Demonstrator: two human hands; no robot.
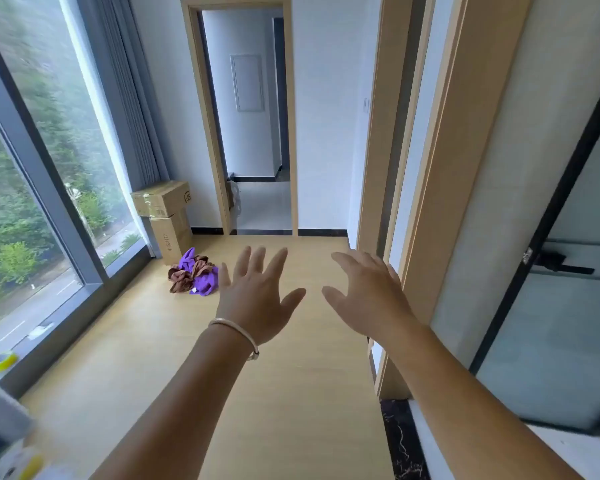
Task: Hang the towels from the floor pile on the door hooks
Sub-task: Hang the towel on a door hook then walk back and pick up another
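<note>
A small pile of purple and brown towels (195, 276) lies on the wooden floor by the window, in front of the stacked boxes. My left hand (255, 296) is stretched out in front of me with its fingers spread, a bracelet on the wrist, and it holds nothing. My right hand (369, 295) is held out beside it, fingers straight and apart, also empty. Both hands hover in the air, to the right of the pile and well short of it. A light wooden door (465, 161) stands on the right; no hooks show on it.
Two cardboard boxes (167, 216) are stacked in the corner behind the pile. A tall window (42, 174) runs along the left wall. An open doorway (253, 133) leads out ahead. A glass door with a black handle (561, 265) is at the right. A yellow tape roll (2, 362) sits on the sill.
</note>
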